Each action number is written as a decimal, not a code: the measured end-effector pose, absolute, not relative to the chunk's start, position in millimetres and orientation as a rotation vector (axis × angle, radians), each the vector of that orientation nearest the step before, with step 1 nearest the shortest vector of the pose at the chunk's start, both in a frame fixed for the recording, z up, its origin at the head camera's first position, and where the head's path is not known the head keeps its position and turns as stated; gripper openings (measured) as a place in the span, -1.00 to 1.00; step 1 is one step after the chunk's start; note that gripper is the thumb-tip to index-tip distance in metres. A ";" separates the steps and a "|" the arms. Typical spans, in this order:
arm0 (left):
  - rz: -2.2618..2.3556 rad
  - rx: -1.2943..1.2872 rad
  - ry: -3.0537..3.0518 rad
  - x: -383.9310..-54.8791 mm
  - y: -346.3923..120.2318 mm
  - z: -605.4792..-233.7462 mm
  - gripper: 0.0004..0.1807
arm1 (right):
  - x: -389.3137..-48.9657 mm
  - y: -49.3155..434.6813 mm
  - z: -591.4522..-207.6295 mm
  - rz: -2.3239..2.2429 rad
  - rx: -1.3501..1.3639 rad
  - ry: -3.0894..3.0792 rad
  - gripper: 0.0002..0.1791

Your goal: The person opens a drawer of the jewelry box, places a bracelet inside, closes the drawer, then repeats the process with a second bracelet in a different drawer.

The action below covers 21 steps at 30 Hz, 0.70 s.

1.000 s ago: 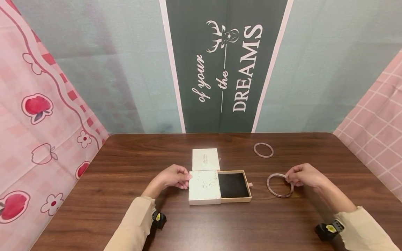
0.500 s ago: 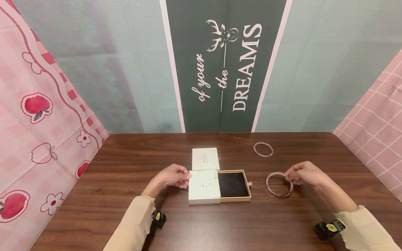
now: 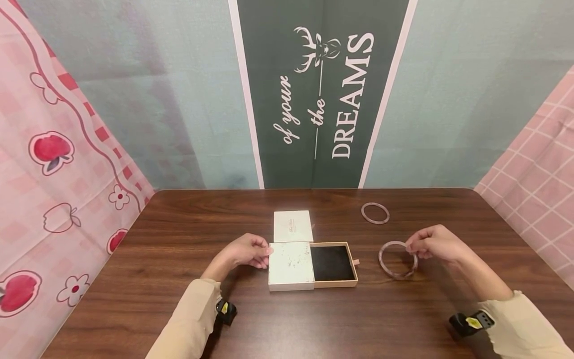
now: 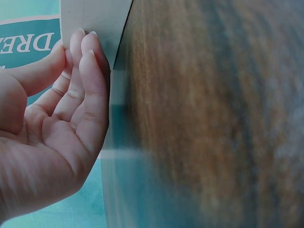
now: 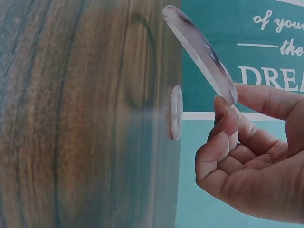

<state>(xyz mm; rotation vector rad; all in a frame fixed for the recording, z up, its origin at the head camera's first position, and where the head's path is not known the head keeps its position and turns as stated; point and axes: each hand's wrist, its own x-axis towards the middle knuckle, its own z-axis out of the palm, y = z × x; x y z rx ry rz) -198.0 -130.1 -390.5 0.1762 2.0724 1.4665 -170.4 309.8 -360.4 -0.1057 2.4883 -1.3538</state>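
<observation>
In the head view my right hand point(image 3: 434, 243) pinches a pale lilac bangle point(image 3: 382, 267) between thumb and fingertips. The right wrist view shows this bangle point(image 5: 204, 52) tilted and raised over the table, its shadow on the wood. At the left side of a white drawer-style jewelry box point(image 3: 291, 267), my left hand point(image 3: 248, 251) holds the corner, thumb at the top edge and fingers along the side wall. The box's drawer point(image 3: 334, 264) is slid out to the right and shows a black lining and a small pull tab point(image 3: 357, 263).
Another white box point(image 3: 292, 226), closed, stands right behind the drawer box. A second lilac bangle point(image 3: 375, 213) lies flat at the back right of the brown wooden table point(image 3: 202, 209). A green printed curtain point(image 3: 309, 164) hangs behind the table, with pink cloth on both sides.
My right hand has lifted the bangle a little off the table, and the bangle has tilted. My left hand and the boxes have stayed in place.
</observation>
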 end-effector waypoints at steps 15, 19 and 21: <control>1.470 0.170 2.059 -199.1 -129.9 -391.8 -0.85 | -171.5 293.2 -346.6 -1.340 -0.123 2.513 -0.77; 1.471 0.177 2.062 -198.9 -130.3 -391.9 -0.85 | -173.1 286.2 -344.2 -1.335 -0.120 2.525 -0.76; 1.468 0.179 2.068 -199.1 -130.4 -392.1 -0.84 | -174.4 283.1 -343.0 -1.343 -0.115 2.523 -0.76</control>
